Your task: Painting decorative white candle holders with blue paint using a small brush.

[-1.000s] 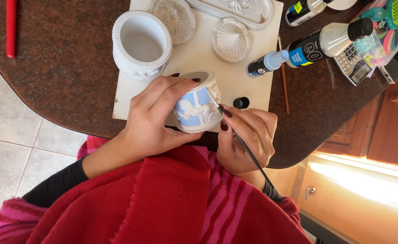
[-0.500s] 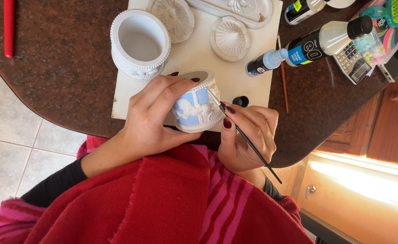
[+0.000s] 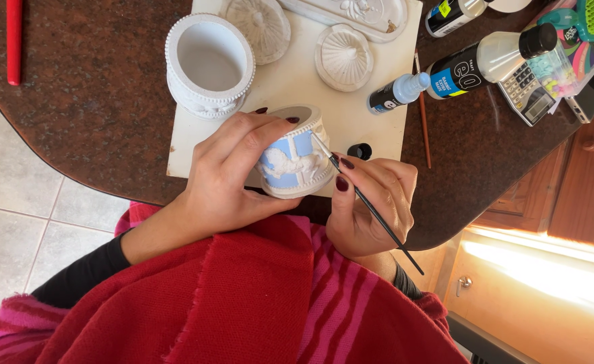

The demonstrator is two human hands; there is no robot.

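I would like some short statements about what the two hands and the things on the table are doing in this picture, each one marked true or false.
1. The left hand holds a small round pot with a blue band and white relief. True.
2. The right hand holds a thin paintbrush whose tip meets the pot. True.
3. The plain white pot lies on the floor. False: it stands upright on the pale board on the table.
4. The small black cap is screwed onto the small paint bottle. False: the cap sits apart on the board, near the right hand.
5. The calculator lies on the dark table top. True.
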